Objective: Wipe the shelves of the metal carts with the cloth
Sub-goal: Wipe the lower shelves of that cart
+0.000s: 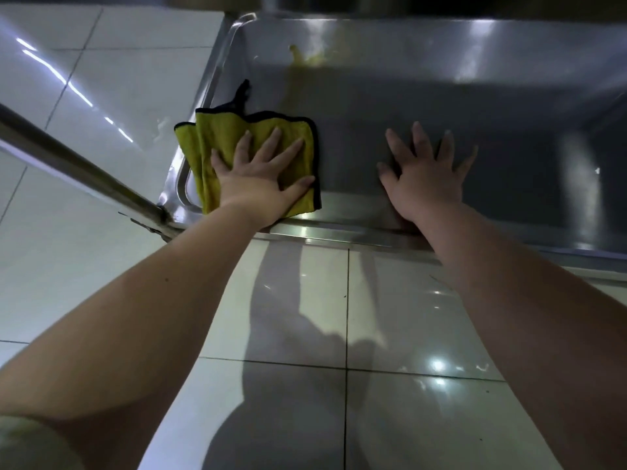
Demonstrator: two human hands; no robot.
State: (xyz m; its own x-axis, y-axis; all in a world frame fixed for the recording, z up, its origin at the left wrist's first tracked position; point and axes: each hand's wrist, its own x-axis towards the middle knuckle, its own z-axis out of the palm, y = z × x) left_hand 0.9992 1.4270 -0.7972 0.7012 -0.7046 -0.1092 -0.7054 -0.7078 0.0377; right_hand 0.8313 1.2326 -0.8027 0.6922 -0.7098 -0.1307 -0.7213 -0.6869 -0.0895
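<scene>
A low stainless-steel cart shelf [441,106] with a raised rim fills the upper part of the view. A yellow cloth [220,140] with a black edge lies folded at the shelf's near left corner, partly over the rim. My left hand [261,174] presses flat on the cloth, fingers spread and straight. To the right, my right hand [424,171] rests flat on the bare metal near the front rim, fingers spread, holding nothing. A dim yellow reflection of the cloth shows on the far metal wall.
A round metal cart bar [74,164] runs diagonally from the left edge to the shelf's near left corner. Glossy white floor tiles [305,334] lie below and to the left of the cart. Another metal edge crosses the top of the view.
</scene>
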